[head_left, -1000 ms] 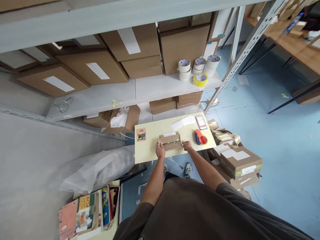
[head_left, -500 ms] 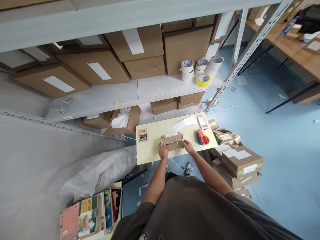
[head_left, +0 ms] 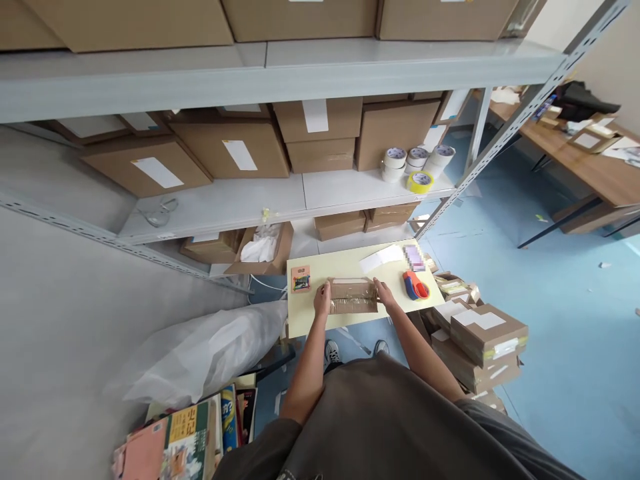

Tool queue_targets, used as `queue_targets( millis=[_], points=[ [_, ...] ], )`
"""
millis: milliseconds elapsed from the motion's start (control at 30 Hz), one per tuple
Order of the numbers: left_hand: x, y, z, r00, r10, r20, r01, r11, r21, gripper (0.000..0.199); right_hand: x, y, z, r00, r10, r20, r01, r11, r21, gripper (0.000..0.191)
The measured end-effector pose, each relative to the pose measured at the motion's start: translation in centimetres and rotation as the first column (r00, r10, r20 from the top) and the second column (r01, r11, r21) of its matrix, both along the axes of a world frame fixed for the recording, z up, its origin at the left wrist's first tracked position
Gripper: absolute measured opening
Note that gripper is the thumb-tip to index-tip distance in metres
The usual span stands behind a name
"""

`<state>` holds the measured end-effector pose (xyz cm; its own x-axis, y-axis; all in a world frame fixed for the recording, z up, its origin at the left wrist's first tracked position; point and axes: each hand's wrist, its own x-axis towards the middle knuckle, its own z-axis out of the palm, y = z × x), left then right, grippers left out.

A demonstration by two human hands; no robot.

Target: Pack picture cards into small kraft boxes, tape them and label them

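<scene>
1. In the head view, a pale yellow rectangular table (head_left: 345,325) is the landmark; a brown rectangular cardboard box (head_left: 353,291) sits over its middle, towards the near edge.
2. The box's long axis runs left to right, roughly along the table's long edges; its short ends point to the table's left and right ends. A broad, taped face is turned up, with a narrow white label (head_left: 349,281) along the side nearer the table's far edge. Whether the underside touches the table is hidden.
3. The left hand (head_left: 323,300) is clamped on the box's left end.
4. The right hand (head_left: 384,294) is clamped on the opposite end, near the far corner.
5. At the table's left end lies a pink flat card pack (head_left: 301,280).
6. Towards the table's right end rests a red-and-blue plastic tape dispenser (head_left: 416,285); behind it, nearer the table's far edge, lie white paper strips (head_left: 381,258) and a blurred pinkish rectangle (head_left: 414,258).
7. Right of the table stand stacked brown cardboard cartons (head_left: 480,333).
</scene>
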<state>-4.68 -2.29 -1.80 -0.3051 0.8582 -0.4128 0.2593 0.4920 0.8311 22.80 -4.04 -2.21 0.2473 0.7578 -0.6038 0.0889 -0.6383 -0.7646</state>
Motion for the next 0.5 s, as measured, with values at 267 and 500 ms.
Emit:
queue_targets(
  millis=[267,500],
  points=[
    [-2.0,0.3,-1.9,0.977,-0.150,0.154,0.135,0.985,0.106,0.061,-3.1,0.3,-2.3,1.000,0.004,0.020,-0.010,0.964,0.265,0.075],
    [-0.1,-1.4,-5.2,0.960,-0.277,-0.035,0.269,0.951,-0.150,0.085,-3.1,-1.1,-5.7,0.977,0.116,0.178,-0.122,0.992,0.025,0.079]
  ],
)
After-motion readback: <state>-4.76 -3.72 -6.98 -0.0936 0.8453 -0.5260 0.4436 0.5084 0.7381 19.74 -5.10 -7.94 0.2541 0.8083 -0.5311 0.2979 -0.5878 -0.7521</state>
